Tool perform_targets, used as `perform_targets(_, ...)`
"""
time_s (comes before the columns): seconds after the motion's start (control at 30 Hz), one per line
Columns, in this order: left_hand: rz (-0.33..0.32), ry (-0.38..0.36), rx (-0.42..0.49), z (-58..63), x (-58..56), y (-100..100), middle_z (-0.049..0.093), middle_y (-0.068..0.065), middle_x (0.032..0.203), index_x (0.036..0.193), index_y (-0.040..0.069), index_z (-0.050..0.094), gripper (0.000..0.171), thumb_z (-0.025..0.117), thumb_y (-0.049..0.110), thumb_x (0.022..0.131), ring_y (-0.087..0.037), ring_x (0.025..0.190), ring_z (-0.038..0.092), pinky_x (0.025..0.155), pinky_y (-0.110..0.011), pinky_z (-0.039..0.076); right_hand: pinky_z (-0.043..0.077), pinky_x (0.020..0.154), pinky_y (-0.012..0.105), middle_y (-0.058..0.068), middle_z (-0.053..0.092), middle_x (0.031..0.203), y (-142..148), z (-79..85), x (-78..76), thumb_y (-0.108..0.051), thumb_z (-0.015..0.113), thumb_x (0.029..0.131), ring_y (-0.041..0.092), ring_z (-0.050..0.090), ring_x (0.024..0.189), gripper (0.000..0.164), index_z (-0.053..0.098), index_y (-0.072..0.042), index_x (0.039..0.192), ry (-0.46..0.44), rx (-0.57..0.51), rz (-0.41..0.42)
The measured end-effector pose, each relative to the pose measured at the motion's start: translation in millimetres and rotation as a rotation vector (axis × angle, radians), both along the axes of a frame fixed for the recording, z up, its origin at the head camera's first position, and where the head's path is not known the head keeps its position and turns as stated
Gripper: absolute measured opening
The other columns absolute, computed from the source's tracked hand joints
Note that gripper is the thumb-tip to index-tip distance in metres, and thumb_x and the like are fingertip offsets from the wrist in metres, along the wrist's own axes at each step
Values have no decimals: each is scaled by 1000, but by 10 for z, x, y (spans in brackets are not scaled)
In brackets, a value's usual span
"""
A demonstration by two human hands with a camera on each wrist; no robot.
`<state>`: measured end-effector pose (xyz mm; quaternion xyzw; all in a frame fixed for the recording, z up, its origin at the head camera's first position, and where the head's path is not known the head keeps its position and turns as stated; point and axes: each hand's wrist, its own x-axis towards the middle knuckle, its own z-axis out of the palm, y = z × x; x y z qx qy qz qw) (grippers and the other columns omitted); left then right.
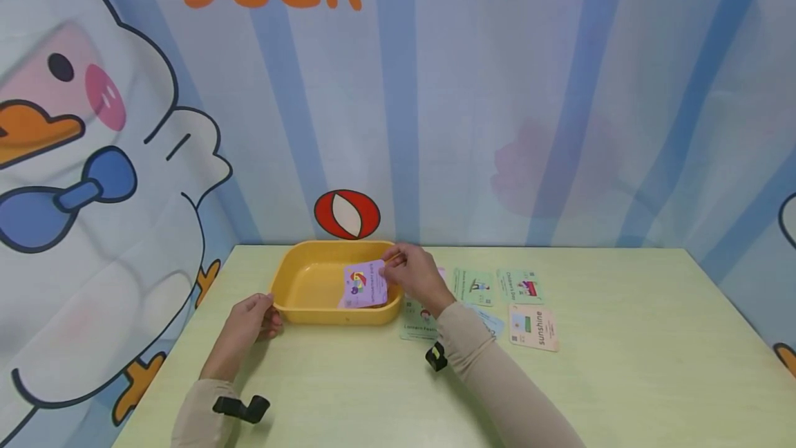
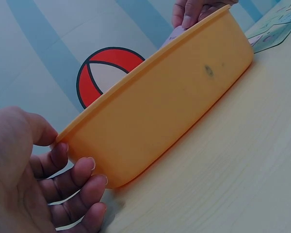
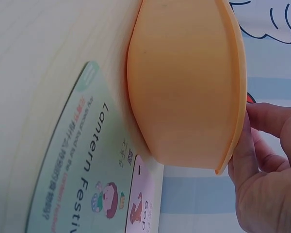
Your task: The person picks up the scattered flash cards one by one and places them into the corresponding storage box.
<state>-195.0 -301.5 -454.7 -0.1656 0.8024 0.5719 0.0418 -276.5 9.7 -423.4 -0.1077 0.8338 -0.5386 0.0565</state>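
A yellow plastic tray (image 1: 338,316) stands by the back wall. At its left front corner my left hand (image 1: 244,327) pinches the rim between thumb and index finger, the other fingers loosely bent outside the wall, as the left wrist view shows. My right hand (image 1: 419,275) reaches over the tray's right edge and pinches a purple picture card (image 1: 365,285) by its right side. The card is tilted inside the tray; a strip of another card shows beneath it. In the right wrist view the tray wall (image 3: 189,82) hides the card.
Several word cards lie right of the tray: a green "Lantern Festival" card (image 3: 94,165), a pink card (image 3: 140,199) beside it, a blue card (image 1: 488,320) partly behind the sleeve, two green cards (image 1: 475,287) (image 1: 521,286) and a peach "sunshine" card (image 1: 533,328). A printed curtain (image 1: 454,102) hangs behind.
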Motion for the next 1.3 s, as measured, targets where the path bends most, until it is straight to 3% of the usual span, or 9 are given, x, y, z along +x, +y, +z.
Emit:
perform_targets(0.33,3,8,-5,2,14,-4,62,-5,86,103,1,55,36,39,33,110,-17,78,61,70,-25,54,58,75,29,7,68,98,-11,-5,8,-10,73,92,17,65,83,20,68,-7,111,26,-10,-6)
perform_targets(0.57,3,12,-10,12,16,17,61,-5,86,103,1,54,36,38,32,110,-18,77,60,70,-25,53,59,73,32,9,68,96,-65,0,31,-7,73,92,28,69,86,19,68,-6,111,-23,-46,-68)
perform_targets(0.77,6,5,-14,8,11,20,62,-5,86,103,1,55,35,38,32,110,-18,77,60,70,-25,53,56,68,27,7,67,95,-85,15,55,-10,73,93,32,70,90,20,67,-7,111,-44,-39,-90)
perform_targets(1.07,0,19,-4,8,15,13,62,-5,86,103,1,55,36,38,32,110,-18,77,60,70,-26,53,57,71,28,6,67,95,-86,30,53,-10,75,91,22,67,82,19,68,-7,108,-43,-29,-101)
perform_targets(1.3,0,16,-7,4,15,6,61,-5,86,103,1,55,36,38,32,110,-18,77,60,70,-25,53,59,76,34,7,67,93,-92,27,55,-10,76,91,32,70,88,17,67,-7,105,-62,-53,-93)
